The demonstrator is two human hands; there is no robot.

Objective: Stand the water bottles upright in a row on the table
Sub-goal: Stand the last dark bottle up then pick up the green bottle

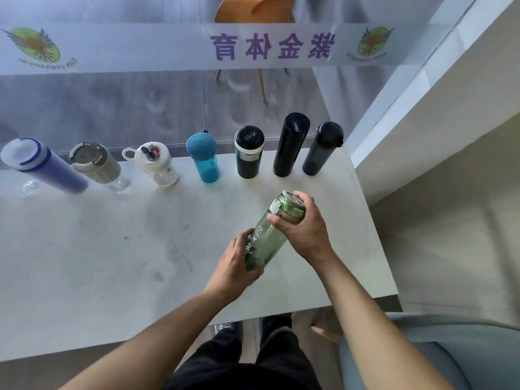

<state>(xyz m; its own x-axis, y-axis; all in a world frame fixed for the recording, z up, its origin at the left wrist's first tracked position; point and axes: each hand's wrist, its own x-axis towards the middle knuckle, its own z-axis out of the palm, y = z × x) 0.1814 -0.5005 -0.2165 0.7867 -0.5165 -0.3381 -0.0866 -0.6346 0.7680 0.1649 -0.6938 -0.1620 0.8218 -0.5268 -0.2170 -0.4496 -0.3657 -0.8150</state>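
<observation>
A green translucent bottle (274, 235) is held above the near right part of the white table (112, 249), tilted so that its cap end points up and away and its base sits toward the near side. The left hand (236, 263) is wrapped around the lower body, and the right hand (304, 229) is closed over the cap end; both are clamped on the same bottle. Whether the base touches the tabletop cannot be told, since it is hidden behind the left hand.

Seven bottles are already stood in a row along the far edge — from left to right a purple bottle (47, 167), a grey-lidded bottle (98, 164), a white-lidded clear bottle (157, 161), a teal bottle (204, 157), a short black mug-style bottle (249, 152), a tall black flask (289, 144) and a dark flask (322, 149) at the far right end.

The step in hand is judged to be righting the green bottle and adding it to the row. It is best done by swinging the cap end up over the base while the lower grip is kept firm, so that the base is set down flat. Little free room is seen at the right end near the table corner — a place with clearance from the neighbours should be chosen, so that none is knocked over. The grip should be released only once the bottle stands steady.
</observation>
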